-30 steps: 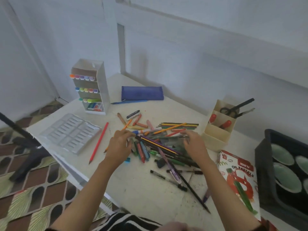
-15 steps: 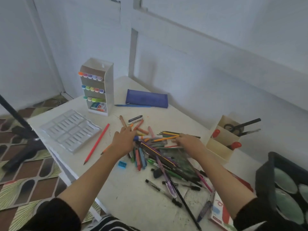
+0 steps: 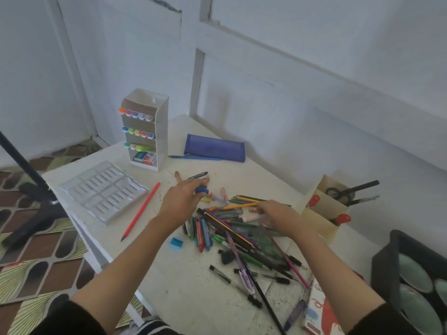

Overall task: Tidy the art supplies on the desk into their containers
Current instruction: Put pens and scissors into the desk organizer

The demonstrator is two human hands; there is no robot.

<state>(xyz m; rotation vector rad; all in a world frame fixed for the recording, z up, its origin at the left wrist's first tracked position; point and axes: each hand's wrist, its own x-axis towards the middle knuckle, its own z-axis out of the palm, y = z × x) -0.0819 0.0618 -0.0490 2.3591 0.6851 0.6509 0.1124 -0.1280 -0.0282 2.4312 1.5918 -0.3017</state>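
A heap of pencils, pens and crayons lies mid-desk. My left hand is at the heap's far left edge, its fingers curled round a blue-capped marker. My right hand rests on the heap's right side; its fingers pinch a pale pink marker. A white marker rack stands at the back left. A cream pen holder with scissors stands at the right. A clear crayon tray lies at the left.
A blue pencil case lies at the back by the wall. A red pencil and a blue sharpener lie beside the heap. An oil pastels box and a black paint palette case sit at the right. A dark stand is left.
My left hand has moved toward the heap's far side and closed on the blue-capped marker. My right hand has shifted slightly right onto the pink marker. The view has tilted.
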